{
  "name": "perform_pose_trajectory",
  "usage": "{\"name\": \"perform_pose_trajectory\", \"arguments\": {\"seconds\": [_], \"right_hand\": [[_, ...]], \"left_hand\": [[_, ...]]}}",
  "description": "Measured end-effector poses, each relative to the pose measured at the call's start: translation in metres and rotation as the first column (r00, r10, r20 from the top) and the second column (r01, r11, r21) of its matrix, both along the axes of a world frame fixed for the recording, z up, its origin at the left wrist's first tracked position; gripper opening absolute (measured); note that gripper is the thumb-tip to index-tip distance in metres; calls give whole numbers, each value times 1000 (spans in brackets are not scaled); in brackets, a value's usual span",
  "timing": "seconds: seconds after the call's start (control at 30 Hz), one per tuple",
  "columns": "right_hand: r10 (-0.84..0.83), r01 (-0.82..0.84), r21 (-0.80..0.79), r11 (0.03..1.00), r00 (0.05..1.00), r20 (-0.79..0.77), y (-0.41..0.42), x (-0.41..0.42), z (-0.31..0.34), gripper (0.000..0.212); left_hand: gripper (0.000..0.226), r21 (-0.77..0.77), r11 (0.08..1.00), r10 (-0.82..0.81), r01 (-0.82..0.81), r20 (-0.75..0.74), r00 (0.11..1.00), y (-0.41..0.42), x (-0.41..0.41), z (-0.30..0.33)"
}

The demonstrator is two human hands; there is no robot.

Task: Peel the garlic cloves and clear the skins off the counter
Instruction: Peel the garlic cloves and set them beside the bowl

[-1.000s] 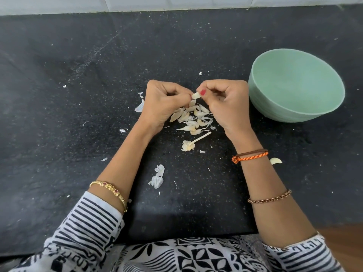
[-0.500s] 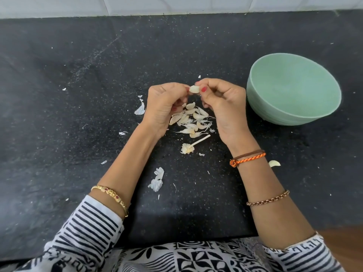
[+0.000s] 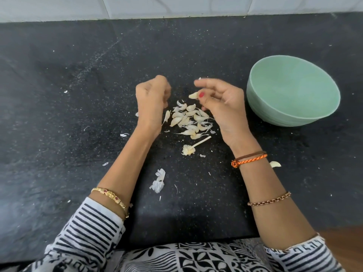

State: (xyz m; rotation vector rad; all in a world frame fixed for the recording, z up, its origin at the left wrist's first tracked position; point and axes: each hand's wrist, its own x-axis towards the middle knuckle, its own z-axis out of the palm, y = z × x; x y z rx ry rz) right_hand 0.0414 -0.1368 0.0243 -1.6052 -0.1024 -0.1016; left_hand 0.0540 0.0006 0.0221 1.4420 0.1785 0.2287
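Your right hand [image 3: 220, 99] pinches a garlic clove [image 3: 193, 95] at its fingertips, above the pile of cloves [image 3: 188, 120] on the dark surface [image 3: 78, 95]. Your left hand [image 3: 152, 99] hangs curled beside it; whether it holds a skin, you cannot tell. The green bowl [image 3: 294, 116] sits well to the right. Skins [image 3: 158, 183] lie scattered near you. The pinch looks light: a slick clove could slip and drop among the unpeeled ones, and stray flakes could drift wider.
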Motion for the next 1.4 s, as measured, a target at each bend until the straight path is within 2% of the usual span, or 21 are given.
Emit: {"name": "perform_pose_trajectory", "arguments": {"seconds": [0.1, 0.17, 0.23, 0.27, 0.4, 0.57, 0.8, 1.03, 1.1, 1.23, 1.4], "right_hand": [[-169, 169, -28, 985, 986, 4, 5, 0, -6, 15], [-218, 218, -18, 976, 976, 9, 4, 2, -8, 16], [-253, 254, -35, 967, 967, 30, 4, 4, -11, 18], [-263, 265, -54, 963, 964, 45, 4, 5, -12, 18], [-240, 260, -169, 951, 962, 132, 3, 6, -15, 17], [-174, 247, -281, 927, 950, 261, 4, 5, -15, 13], [-144, 235, -306, 923, 946, 291, 2, 5, -14, 11], [-168, 296, -326, 898, 915, 367, 4, 2, -15, 10], [-181, 323, -330, 887, 901, 394, 5, 2, -15, 10], [-224, 394, -341, 853, 868, 443, 8, 2, -16, 10], [-269, 418, -316, 852, 867, 420, 9, 0, -16, 11]], "left_hand": [[51, 219, 975, -70, 44, 111, 991, -4, -1, -10], [34, 311, 950, -77, 30, 139, 987, -3, 2, -15], [14, 322, 947, -75, 22, 153, 985, -2, 2, -16], [11, 333, 943, -81, 20, 168, 983, -1, 2, -16], [13, 417, 905, -183, 86, 200, 962, -1, 0, -14], [17, 439, 889, -235, 129, 196, 952, 3, 2, -13], [18, 477, 861, -298, 177, 191, 935, 3, 2, -13], [20, 530, 832, -311, 162, 204, 928, 3, 2, -14], [18, 557, 823, -293, 116, 240, 925, 3, 2, -16], [12, 608, 790, -192, -80, 368, 910, -1, 2, -23], [12, 659, 686, -152, -309, 545, 825, -3, 5, -28]]}}
